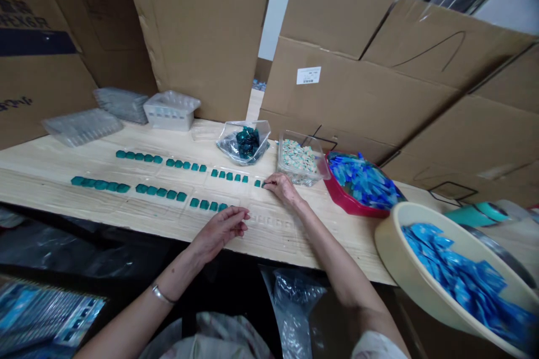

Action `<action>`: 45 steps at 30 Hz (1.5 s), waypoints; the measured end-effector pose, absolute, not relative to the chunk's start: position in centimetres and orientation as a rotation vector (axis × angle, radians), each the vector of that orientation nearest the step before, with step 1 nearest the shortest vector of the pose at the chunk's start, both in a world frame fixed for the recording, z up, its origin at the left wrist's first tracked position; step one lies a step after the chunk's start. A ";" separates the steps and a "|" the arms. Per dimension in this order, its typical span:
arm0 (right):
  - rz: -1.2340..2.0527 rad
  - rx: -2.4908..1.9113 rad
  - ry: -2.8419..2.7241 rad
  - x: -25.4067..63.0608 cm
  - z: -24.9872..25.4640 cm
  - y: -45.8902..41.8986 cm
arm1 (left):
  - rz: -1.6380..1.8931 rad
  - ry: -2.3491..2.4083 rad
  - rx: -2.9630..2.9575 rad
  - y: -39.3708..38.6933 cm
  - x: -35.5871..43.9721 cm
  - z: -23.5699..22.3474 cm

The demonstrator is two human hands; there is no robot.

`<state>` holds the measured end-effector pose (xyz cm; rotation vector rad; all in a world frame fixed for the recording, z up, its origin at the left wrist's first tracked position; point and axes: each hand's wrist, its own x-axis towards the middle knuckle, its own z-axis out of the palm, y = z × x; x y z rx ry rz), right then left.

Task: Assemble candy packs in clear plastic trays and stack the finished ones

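Small teal faceted pieces (154,191) lie in two rows of clear plastic trays (282,235) along the table. At the far row's right end, my right hand (283,188) is closed, its fingertips on a small teal piece (263,184) beside another one. My left hand (223,229) hovers at the near row, just right of several teal pieces, with its thumb and fingers pressed together. What it holds, if anything, is hidden. The tray slots right of it hold no teal pieces. Behind the trays stands an open clear bag (227,148) of darker teal pieces (247,142).
A clear tub of pale pieces (298,156), a red basin (337,190) of blue pieces and a cream basin (389,241) of blue packets stand to the right. Stacked clear trays (84,126) and a white plastic box (170,112) sit back left. Cardboard (202,33) walls the back.
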<state>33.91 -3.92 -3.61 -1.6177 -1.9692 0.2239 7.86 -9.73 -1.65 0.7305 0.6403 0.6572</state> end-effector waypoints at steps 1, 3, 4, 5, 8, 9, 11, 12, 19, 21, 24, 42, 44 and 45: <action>0.222 -1.638 -1.964 33.9 -3.6 -3.9 | 0.653 0.642 0.731 -9.7 7.8 -1.7; 0.199 -1.677 -1.982 33.7 -3.4 -3.8 | 0.641 0.644 0.742 -9.7 7.7 -1.7; 0.183 -1.695 -2.007 33.6 -3.3 -3.8 | 0.633 0.646 0.755 -9.7 7.7 -1.5; 0.167 -1.715 -2.039 33.5 -3.1 -3.9 | 0.624 0.647 0.774 -9.6 7.7 -1.3; 0.109 -1.735 -2.125 33.0 -2.3 -4.5 | 0.631 0.649 0.930 -7.9 8.0 0.3; 0.082 -1.718 -2.131 32.8 -1.9 -4.9 | 0.658 0.654 1.035 -6.8 8.4 1.1; 0.020 -1.657 -2.083 32.4 -1.0 -6.2 | 0.723 0.705 1.373 -3.5 9.4 2.8; -0.004 -1.616 -2.039 32.1 -0.5 -7.1 | 0.743 0.743 1.604 -1.5 10.2 3.6; 0.074 -1.419 -1.883 30.1 2.0 -15.8 | 0.471 1.179 2.531 10.7 18.0 4.7; 0.093 -1.444 -1.859 30.2 1.5 -18.1 | 0.376 1.265 2.615 11.7 19.7 3.6; 0.123 -1.503 -1.786 30.7 0.2 -20.8 | 0.280 1.363 2.713 11.9 21.0 1.8; 0.277 -1.528 -1.595 28.4 -1.2 -24.3 | 0.017 1.299 2.943 11.0 20.2 -0.1; 0.281 -1.538 -1.582 28.1 -0.8 -24.7 | 0.005 1.253 2.933 11.0 20.1 0.2; 0.282 -1.539 -1.579 28.0 -0.7 -24.8 | 0.009 1.238 2.928 11.0 20.1 0.4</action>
